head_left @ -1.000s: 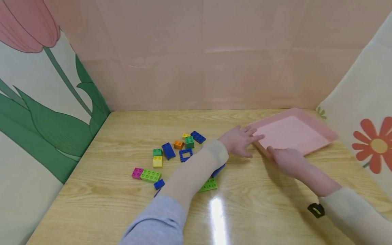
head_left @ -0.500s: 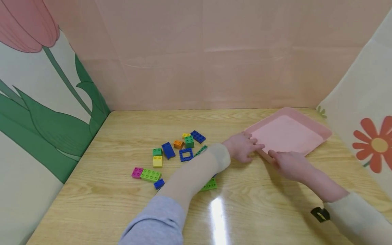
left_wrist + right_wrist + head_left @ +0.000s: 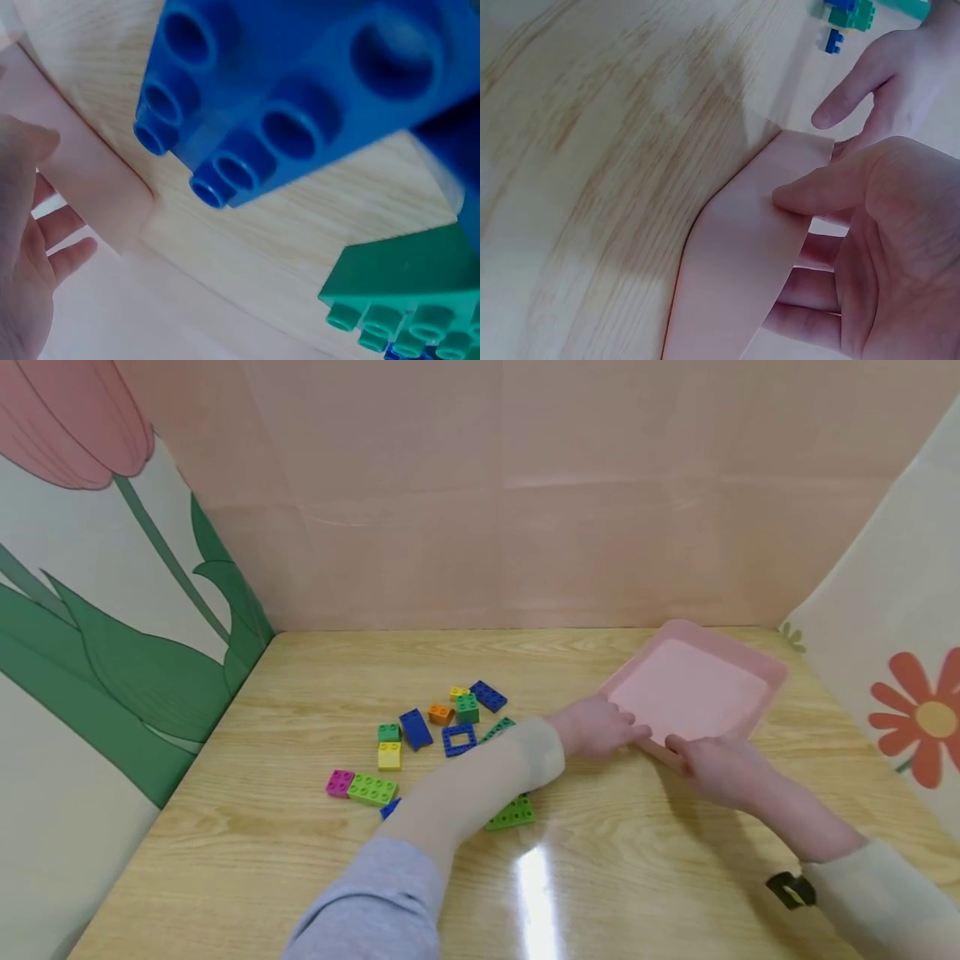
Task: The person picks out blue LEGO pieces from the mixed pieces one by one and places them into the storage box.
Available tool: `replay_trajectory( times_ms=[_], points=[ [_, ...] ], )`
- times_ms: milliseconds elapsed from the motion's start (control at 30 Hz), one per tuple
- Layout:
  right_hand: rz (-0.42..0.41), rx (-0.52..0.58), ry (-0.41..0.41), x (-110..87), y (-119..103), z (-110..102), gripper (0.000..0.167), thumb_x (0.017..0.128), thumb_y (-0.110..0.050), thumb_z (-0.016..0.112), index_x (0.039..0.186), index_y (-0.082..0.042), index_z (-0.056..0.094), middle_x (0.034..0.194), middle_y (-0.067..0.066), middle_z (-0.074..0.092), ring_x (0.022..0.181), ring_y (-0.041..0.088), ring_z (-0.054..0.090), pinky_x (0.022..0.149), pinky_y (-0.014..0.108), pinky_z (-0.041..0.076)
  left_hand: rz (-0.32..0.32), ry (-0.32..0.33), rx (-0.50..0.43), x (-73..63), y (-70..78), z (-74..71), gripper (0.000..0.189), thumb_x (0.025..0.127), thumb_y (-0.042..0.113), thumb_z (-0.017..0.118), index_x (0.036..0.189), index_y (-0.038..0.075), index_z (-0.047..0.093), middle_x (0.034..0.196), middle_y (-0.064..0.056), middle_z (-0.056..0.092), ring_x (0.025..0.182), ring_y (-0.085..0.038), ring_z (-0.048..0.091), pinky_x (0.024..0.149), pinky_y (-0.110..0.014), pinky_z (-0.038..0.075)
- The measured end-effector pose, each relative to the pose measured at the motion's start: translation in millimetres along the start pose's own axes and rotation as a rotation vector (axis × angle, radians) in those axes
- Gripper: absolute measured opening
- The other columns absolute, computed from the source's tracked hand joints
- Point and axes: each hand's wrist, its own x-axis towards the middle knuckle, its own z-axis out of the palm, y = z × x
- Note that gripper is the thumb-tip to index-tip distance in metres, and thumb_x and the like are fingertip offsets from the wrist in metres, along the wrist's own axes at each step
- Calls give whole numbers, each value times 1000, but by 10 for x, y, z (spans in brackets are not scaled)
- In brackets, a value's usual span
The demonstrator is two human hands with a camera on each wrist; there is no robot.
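A shallow pink tray (image 3: 693, 685) lies on the wooden table at the right. With its fingers over the near left wall, my left hand (image 3: 596, 727) holds the tray close to its left corner. In the left wrist view its thumb is at the wall's outer side and its fingers (image 3: 61, 225) are inside. Farther right along the same wall, my right hand (image 3: 723, 768) pinches it; in the right wrist view the thumb (image 3: 821, 184) presses the outer face and the fingers curl inside. Nothing lies in the visible part of the tray.
Left of the tray are scattered toy bricks: a yellow brick (image 3: 389, 756), a magenta brick (image 3: 340, 783), a blue square frame (image 3: 459, 740) and several others. My left forearm crosses over some of them. A pink backdrop (image 3: 495, 527) stands behind the table.
The tray has slid left and turned, its right corner coming inward from the right. My left hand has moved from spread fingers beside the tray to gripping its wall; the right hand has shifted slightly right.
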Motion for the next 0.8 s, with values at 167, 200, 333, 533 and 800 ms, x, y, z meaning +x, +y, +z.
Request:
replay_trajectory(
  times_ms=[167,200,333,533,800],
  points=[
    [74,27,-97,-22,-17,-36,18,77,-1,65,78,-12,52,55,-6,40,49,13,36,41,32,31,-129,-64,-326,-14,34,-2,45,106,41,33,148,27,40,142,4,50,127,-12,48,106,-26,31],
    [92,36,-126,-29,-15,-50,17,77,-1,65,75,-13,53,57,-6,42,50,14,38,42,34,33,-184,-72,-457,-24,41,-6,48,104,48,32,146,28,44,143,7,49,129,-9,45,107,-24,30],
    [150,54,-218,-55,5,-108,17,76,-3,66,69,-14,56,61,-6,48,53,14,41,46,37,38,-337,-59,-791,-82,58,-19,56,99,61,30,136,29,57,140,16,49,131,-2,40,106,-19,27],
    [172,48,-276,-76,42,-159,17,78,-1,67,68,-14,60,61,-6,49,54,14,40,47,36,39,-314,-105,-807,-165,68,-17,54,100,60,27,141,32,51,143,18,45,134,-2,35,109,-20,23],
    [137,60,-263,-111,83,-204,20,79,3,64,68,-13,61,64,-5,53,56,13,42,51,37,42,-278,-112,-829,-269,165,-36,54,101,57,28,140,28,52,143,14,46,134,-3,36,109,-22,25]
  ],
)
